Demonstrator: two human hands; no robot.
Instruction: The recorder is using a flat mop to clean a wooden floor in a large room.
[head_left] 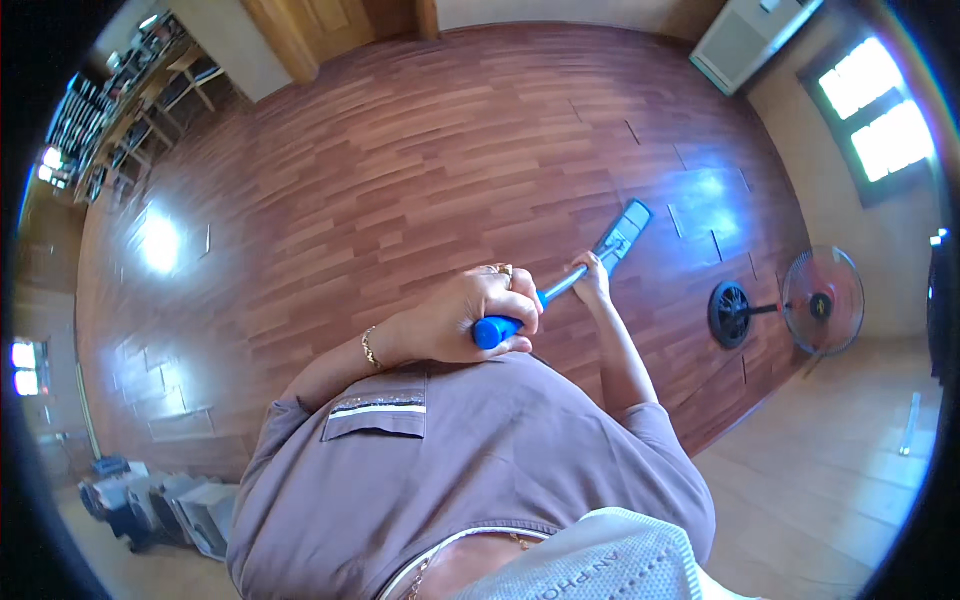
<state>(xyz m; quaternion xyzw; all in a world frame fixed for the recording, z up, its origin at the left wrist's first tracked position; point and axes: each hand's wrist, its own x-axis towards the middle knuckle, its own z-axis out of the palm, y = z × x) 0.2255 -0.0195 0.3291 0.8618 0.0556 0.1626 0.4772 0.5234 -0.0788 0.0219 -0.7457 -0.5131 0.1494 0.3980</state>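
A flat mop slants across the middle of the view, away from my body and to the right. My left hand (497,308), with a ring on it and a bracelet at the wrist, is closed round the blue grip (497,331) at the top end. Farther down, my right hand (592,278) wraps the metal pole (566,284) close to the mop head. The flat, light blue-grey mop head (622,238) lies on the wood-patterned floor (400,170), just beyond my right hand.
To the right stands a fan (822,300) with a round black base (731,314). A white appliance (750,40) is against the far right wall. Wooden chairs (150,125) and a laden counter line the far left. Grey-white boxy items (165,505) sit at the near left.
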